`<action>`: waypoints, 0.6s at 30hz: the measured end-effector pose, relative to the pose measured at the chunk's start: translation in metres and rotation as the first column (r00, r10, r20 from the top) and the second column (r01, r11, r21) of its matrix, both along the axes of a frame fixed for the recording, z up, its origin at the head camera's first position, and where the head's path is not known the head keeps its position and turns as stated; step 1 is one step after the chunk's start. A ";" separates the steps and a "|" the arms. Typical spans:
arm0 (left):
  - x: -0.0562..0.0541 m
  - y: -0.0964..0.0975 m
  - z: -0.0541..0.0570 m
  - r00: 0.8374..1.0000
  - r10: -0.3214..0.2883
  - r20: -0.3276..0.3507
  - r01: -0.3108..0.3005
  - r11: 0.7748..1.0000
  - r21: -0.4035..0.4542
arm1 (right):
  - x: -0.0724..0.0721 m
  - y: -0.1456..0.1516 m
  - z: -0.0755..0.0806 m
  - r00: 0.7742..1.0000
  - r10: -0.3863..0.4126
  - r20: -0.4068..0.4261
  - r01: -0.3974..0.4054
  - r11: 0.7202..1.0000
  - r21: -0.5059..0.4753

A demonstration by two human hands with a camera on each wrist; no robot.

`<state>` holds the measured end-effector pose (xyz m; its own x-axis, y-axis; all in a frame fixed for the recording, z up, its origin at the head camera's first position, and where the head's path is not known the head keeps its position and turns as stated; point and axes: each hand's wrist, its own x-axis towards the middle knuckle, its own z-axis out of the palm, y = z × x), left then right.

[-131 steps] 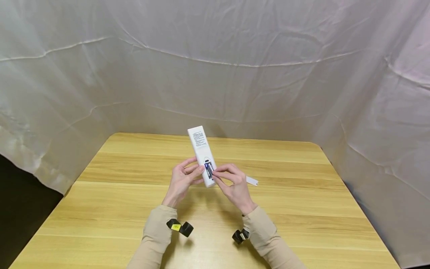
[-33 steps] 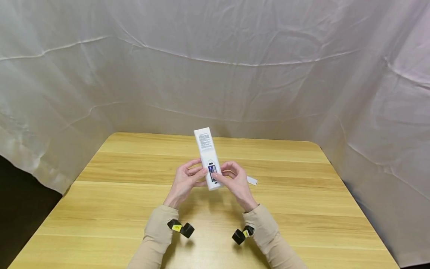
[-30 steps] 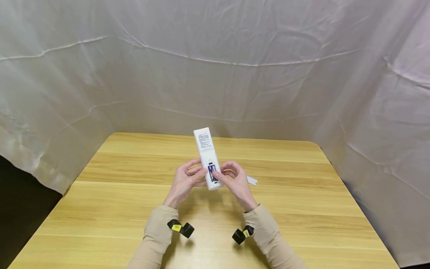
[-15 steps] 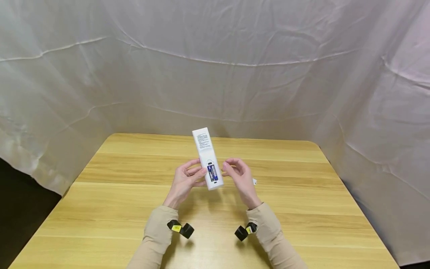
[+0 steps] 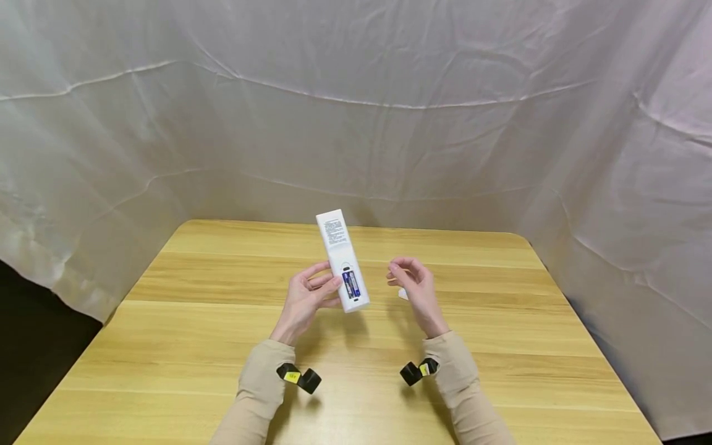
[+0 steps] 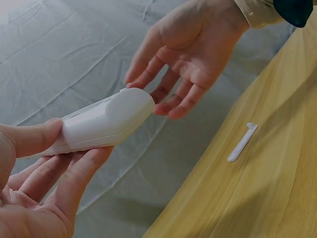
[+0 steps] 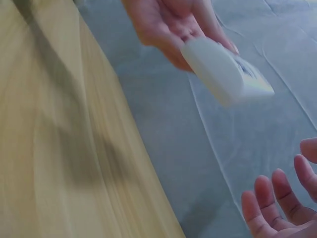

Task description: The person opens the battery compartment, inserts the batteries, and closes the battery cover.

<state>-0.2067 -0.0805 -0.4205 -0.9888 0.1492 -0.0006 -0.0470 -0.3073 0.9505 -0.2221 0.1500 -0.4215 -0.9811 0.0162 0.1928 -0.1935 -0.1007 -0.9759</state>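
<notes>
My left hand [image 5: 305, 300] grips a white remote control [image 5: 339, 247] by its side, thumb on the back and fingers behind. The remote is raised above the table, its back with printed text turned to the head view. Its battery compartment is uncovered, and two blue-and-silver batteries [image 5: 351, 284] lie side by side in it. To the right, my right hand [image 5: 417, 290] hovers apart from the remote, fingers loosely bent, with nothing in it. Partly hidden beneath that hand is the white battery cover [image 5: 403, 294]; the left wrist view shows the whole cover [image 6: 242, 144] lying on the wood.
A wooden table [image 5: 222, 371] with rounded far corners spreads under both hands. Pale fabric curtains [image 5: 356, 123] hang behind it and along both sides. Each sleeve carries a black wrist camera, such as the left one [image 5: 300, 377].
Seconds ago my right fingers worked a battery in the compartment, then the thumb pressed there. Since then the right hand has left the remote and moved right, over the cover. The left grip stays.
</notes>
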 end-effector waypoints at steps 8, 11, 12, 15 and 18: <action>0.001 -0.001 -0.001 1.000 -0.006 -0.006 0.006 1.000 -0.016 | -0.005 0.025 0.001 0.999 0.014 0.041 -0.019 0.993 0.117; 0.001 -0.001 -0.001 1.000 -0.007 -0.006 0.007 1.000 -0.016 | -0.007 0.034 0.001 0.997 0.037 0.067 -0.049 0.982 0.182; 0.001 -0.001 -0.001 1.000 -0.008 -0.007 0.007 1.000 -0.015 | -0.007 0.036 0.001 0.996 0.044 0.076 -0.059 0.976 0.209; 0.000 -0.001 0.000 1.000 -0.011 -0.006 0.010 1.000 -0.009 | -0.008 0.043 -0.001 0.994 0.055 0.091 -0.081 0.950 0.302; 0.000 -0.002 -0.001 1.000 -0.014 -0.006 0.014 1.000 -0.012 | -0.008 0.048 -0.002 0.995 0.041 0.096 -0.076 0.917 0.392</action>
<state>-0.2065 -0.0823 -0.4215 -0.9867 0.1627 0.0036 -0.0452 -0.2948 0.9545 -0.2303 0.1983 -0.4237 -0.9908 -0.1024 0.0886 -0.1147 0.2877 -0.9508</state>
